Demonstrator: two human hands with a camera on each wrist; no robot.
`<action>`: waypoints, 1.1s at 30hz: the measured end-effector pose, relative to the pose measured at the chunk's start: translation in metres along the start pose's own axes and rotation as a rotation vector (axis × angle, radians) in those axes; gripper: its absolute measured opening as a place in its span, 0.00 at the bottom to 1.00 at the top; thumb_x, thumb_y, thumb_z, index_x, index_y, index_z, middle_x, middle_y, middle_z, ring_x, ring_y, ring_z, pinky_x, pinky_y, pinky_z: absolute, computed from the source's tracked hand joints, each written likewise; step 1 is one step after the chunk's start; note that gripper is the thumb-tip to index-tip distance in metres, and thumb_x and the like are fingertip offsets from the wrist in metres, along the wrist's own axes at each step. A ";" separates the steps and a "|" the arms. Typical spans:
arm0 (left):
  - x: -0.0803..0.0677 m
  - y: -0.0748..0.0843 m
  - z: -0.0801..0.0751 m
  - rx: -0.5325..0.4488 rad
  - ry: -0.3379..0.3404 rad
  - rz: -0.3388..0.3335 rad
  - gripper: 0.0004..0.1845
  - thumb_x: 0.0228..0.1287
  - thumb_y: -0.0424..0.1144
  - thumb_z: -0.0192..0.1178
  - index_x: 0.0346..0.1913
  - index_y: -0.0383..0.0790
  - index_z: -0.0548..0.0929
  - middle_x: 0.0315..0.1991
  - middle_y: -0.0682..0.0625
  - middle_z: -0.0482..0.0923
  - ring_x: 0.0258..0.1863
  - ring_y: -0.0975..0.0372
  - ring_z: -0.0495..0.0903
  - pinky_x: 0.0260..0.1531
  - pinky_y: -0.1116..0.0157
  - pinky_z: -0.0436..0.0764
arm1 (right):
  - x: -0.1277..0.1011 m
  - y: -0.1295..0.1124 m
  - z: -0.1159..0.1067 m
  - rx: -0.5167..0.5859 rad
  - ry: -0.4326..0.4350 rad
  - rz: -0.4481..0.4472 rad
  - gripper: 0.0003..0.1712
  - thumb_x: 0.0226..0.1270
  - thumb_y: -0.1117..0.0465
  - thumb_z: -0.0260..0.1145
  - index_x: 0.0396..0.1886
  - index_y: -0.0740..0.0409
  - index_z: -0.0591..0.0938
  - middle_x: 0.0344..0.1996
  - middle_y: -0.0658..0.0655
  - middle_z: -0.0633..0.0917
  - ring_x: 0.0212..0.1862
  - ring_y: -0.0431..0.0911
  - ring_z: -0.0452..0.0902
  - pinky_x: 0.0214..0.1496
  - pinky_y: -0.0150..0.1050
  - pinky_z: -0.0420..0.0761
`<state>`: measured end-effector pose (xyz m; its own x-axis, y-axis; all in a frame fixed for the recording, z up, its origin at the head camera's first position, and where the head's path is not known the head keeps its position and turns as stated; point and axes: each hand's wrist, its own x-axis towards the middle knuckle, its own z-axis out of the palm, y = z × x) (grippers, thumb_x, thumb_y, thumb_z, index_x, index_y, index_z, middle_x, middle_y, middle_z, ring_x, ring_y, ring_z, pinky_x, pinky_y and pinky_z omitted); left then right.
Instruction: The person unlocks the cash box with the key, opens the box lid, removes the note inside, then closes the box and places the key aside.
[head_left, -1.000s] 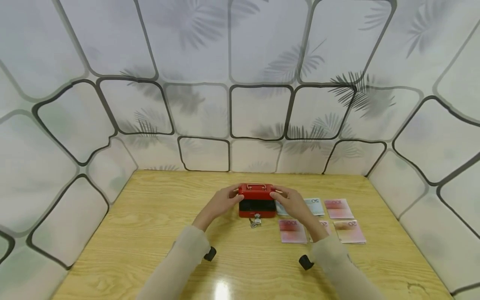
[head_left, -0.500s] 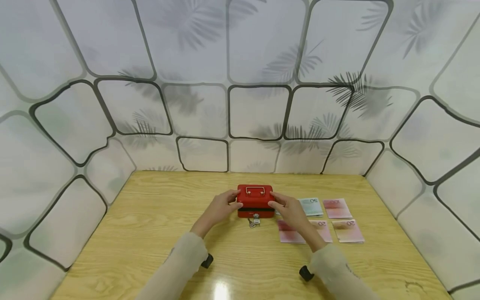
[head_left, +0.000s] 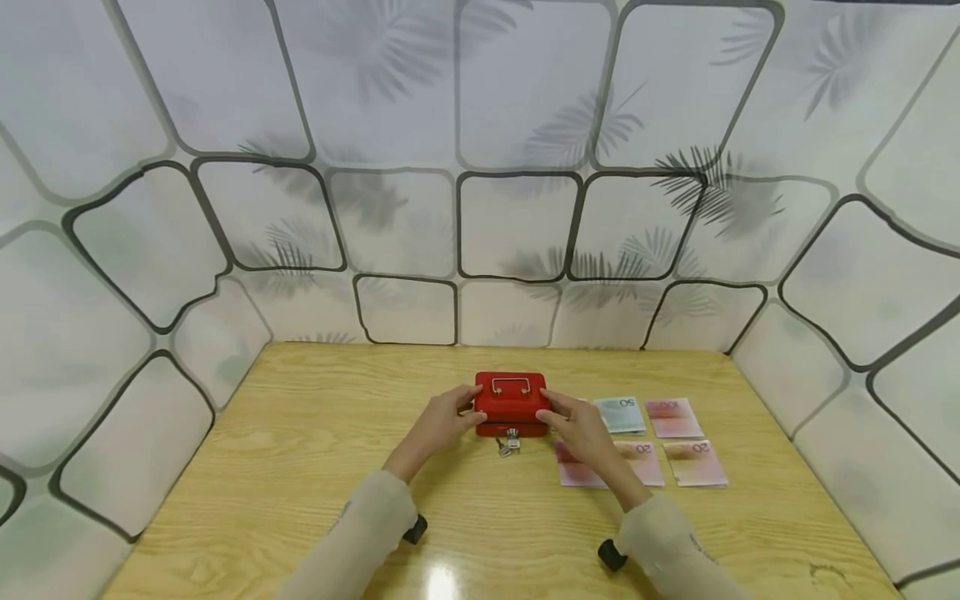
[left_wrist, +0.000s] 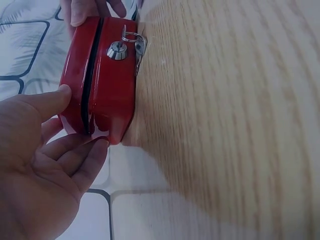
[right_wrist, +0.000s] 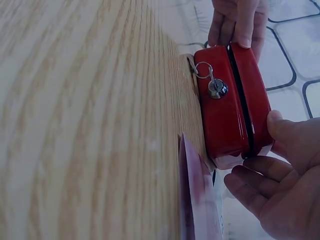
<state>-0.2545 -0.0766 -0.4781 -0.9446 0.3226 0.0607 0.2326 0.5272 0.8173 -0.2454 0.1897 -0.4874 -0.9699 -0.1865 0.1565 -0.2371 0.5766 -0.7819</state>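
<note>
A small red cash box (head_left: 512, 404) sat near the middle of the wooden table (head_left: 300, 467), its lid down and its metal handle (head_left: 511, 384) lying flat on top. The left hand (head_left: 442, 418) was at the box's left end, thumb on the lid edge and fingers against the side and lower corner, lightly curled around that end; the left wrist view showed the thumb (left_wrist: 47, 102) lying over the seam between lid and base. The right hand (head_left: 579, 425) took the box's right end the same way, thumb on the upper edge and fingers spread slightly apart beside the lower corner, as the right wrist view showed (right_wrist: 280, 195). A key (head_left: 513, 434) stood in the lock on the box's front face, with a ring and a second key (head_left: 506, 448) hanging from it down to the table. Right of the box lay several banknotes: a greenish 50 note (head_left: 621, 413) just beside it, a pink 100 note (head_left: 673, 417) farther right, and, in front of those, a pink note (head_left: 576, 471) partly under the right wrist, with two 20 notes (head_left: 696, 461) beside it. Patterned white panels (head_left: 517, 225) rose behind the box and around the table.
</note>
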 end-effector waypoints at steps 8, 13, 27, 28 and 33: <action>0.000 -0.003 0.004 0.011 0.017 0.010 0.28 0.71 0.36 0.67 0.71 0.33 0.75 0.65 0.36 0.78 0.63 0.47 0.79 0.61 0.51 0.79 | 0.000 0.003 0.003 0.031 -0.001 -0.009 0.30 0.72 0.61 0.70 0.69 0.67 0.77 0.61 0.68 0.80 0.65 0.60 0.75 0.65 0.54 0.77; 0.001 -0.003 0.005 0.038 0.018 0.002 0.29 0.71 0.37 0.68 0.72 0.35 0.75 0.64 0.37 0.79 0.61 0.48 0.82 0.58 0.53 0.82 | -0.001 0.003 0.004 0.031 -0.005 -0.005 0.30 0.72 0.62 0.70 0.70 0.67 0.76 0.62 0.68 0.79 0.66 0.59 0.75 0.65 0.53 0.77; 0.002 0.000 0.005 0.079 -0.007 -0.062 0.31 0.72 0.46 0.67 0.74 0.42 0.74 0.64 0.35 0.79 0.15 0.65 0.61 0.21 0.69 0.69 | -0.001 -0.004 0.003 -0.079 0.004 -0.008 0.30 0.72 0.59 0.71 0.69 0.67 0.77 0.62 0.67 0.81 0.55 0.55 0.85 0.40 0.35 0.79; 0.002 0.000 0.005 0.081 -0.009 -0.068 0.31 0.72 0.46 0.67 0.74 0.42 0.74 0.64 0.35 0.78 0.15 0.66 0.62 0.21 0.69 0.69 | -0.001 -0.005 0.003 -0.082 0.003 -0.007 0.30 0.72 0.59 0.71 0.69 0.67 0.77 0.62 0.66 0.81 0.56 0.56 0.84 0.42 0.37 0.79; 0.003 0.001 0.006 0.078 -0.011 -0.085 0.31 0.72 0.46 0.67 0.74 0.42 0.73 0.68 0.35 0.74 0.17 0.65 0.64 0.22 0.69 0.71 | -0.001 -0.010 0.003 -0.097 0.013 0.019 0.29 0.72 0.59 0.71 0.68 0.66 0.78 0.61 0.66 0.82 0.49 0.52 0.85 0.41 0.39 0.80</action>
<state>-0.2555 -0.0712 -0.4806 -0.9593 0.2820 -0.0137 0.1691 0.6128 0.7719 -0.2421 0.1814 -0.4816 -0.9748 -0.1647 0.1504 -0.2221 0.6543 -0.7229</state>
